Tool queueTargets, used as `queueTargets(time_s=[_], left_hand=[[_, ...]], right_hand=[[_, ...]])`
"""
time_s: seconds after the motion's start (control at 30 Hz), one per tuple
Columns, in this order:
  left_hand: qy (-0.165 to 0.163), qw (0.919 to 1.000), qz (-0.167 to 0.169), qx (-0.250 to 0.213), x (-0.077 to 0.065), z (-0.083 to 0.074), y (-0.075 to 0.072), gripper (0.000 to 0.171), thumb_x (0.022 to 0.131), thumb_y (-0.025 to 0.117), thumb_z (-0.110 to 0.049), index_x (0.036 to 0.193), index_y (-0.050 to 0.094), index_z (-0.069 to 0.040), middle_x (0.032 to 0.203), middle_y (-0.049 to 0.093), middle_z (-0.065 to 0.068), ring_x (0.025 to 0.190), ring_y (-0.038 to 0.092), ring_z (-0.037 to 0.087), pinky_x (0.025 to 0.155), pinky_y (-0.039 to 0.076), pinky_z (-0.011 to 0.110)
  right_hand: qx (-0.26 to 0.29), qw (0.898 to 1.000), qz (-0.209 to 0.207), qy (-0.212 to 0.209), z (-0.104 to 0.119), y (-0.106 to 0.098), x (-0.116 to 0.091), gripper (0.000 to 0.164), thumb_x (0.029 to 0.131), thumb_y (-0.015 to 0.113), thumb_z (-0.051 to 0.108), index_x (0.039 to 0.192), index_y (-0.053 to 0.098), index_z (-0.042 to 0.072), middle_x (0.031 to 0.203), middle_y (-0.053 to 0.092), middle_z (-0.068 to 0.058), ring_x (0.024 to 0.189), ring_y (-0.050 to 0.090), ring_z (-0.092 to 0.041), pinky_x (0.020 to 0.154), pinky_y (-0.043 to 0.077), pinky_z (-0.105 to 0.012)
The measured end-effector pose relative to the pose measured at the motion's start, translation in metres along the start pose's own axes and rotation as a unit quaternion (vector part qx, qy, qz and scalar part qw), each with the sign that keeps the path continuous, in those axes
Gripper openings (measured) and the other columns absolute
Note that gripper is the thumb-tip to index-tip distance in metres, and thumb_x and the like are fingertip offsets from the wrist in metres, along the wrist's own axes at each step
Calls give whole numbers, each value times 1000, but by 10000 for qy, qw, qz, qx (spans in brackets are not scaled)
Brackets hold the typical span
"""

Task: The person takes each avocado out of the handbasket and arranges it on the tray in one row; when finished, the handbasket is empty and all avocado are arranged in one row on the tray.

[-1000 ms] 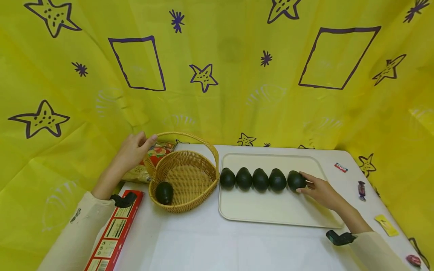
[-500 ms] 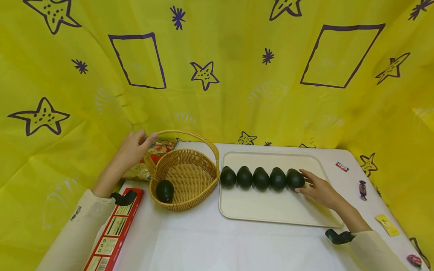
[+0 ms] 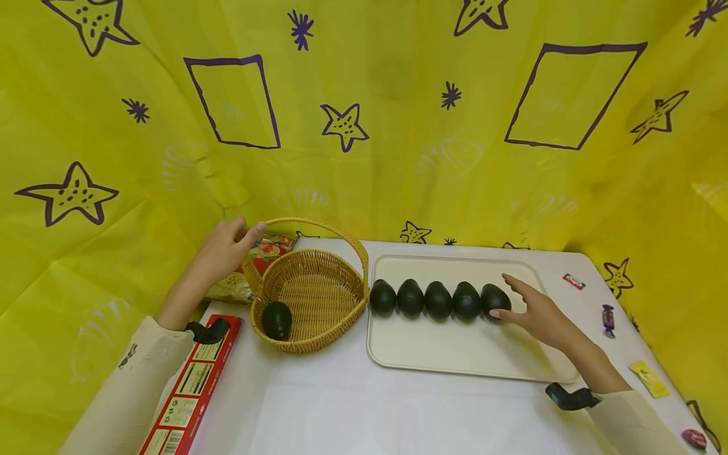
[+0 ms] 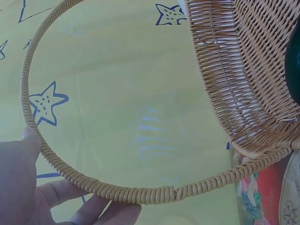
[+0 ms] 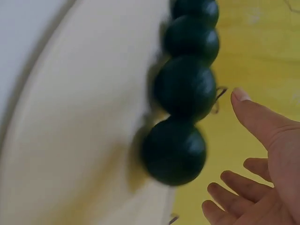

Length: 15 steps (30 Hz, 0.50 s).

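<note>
My left hand (image 3: 224, 251) holds the arched handle (image 4: 140, 196) of a wicker basket (image 3: 327, 297), thumb on one side and fingers on the other in the left wrist view. One dark green avocado (image 3: 276, 321) lies in the basket's near left part. A row of several avocados stands across a cream tray (image 3: 449, 354). My right hand (image 3: 543, 318) hovers by the rightmost avocado (image 3: 492, 297), its thumb and fingers spread. In the right wrist view that avocado (image 5: 173, 152) stands apart from the spread fingers (image 5: 243, 187).
A long red box (image 3: 190, 385) lies left of the basket. Food packets (image 3: 233, 289) sit behind the basket on the left. Small wrapped sweets, among them a purple one (image 3: 608, 320) and a yellow packet (image 3: 650, 378), lie along the table's right side. A yellow patterned curtain (image 3: 387, 189) surrounds the table.
The right hand's fingers have spread and come off the rightmost avocado, which now stands at the end of the row, slightly closer to its neighbour. The left hand stays on the handle.
</note>
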<state>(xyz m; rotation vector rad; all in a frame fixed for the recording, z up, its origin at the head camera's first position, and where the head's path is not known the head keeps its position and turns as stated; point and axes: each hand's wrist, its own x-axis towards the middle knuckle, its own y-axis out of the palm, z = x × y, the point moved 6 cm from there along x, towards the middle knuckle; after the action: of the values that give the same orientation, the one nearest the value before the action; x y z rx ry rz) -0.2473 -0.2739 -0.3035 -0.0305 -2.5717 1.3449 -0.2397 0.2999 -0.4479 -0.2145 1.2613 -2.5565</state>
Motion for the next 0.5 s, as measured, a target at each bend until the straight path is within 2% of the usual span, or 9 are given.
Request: queueTargets(time_s=[0.13,0.3,0.4,0.5], left_hand=[[-48,10000,10,-3,0,2,0,56,112,43,-54,83,44,-7,66,40,5,59,36,24,58,35,37],[-62,10000,2,61,0,3,-1,57,111,43,-56,85,46,-6,67,42,7,60,38,25,59,36,38],[-68,9999,29,97,1,4,-1,56,111,43,-56,86,48,-6,68,43,6,59,39,24,60,36,38],[-67,9999,58,83,2,4,0,57,111,43,-56,84,46,-6,66,40,5,58,37,22,58,36,36]], right_hand=[[-39,9996,20,-269,40,4,6,88,99,75,44,163,32,-1,161,40,-31,135,47,-62,105,44,-71],[-34,9951,138,-982,97,24,18,73,98,76,42,153,50,1,152,55,-22,130,60,-49,104,51,-62],[74,9887,462,-1424,131,44,27,65,98,76,41,149,58,4,147,62,-16,130,63,-41,105,52,-56],[142,9780,987,-1830,170,67,35,59,100,74,39,147,60,6,145,64,-12,130,64,-34,106,53,-51]])
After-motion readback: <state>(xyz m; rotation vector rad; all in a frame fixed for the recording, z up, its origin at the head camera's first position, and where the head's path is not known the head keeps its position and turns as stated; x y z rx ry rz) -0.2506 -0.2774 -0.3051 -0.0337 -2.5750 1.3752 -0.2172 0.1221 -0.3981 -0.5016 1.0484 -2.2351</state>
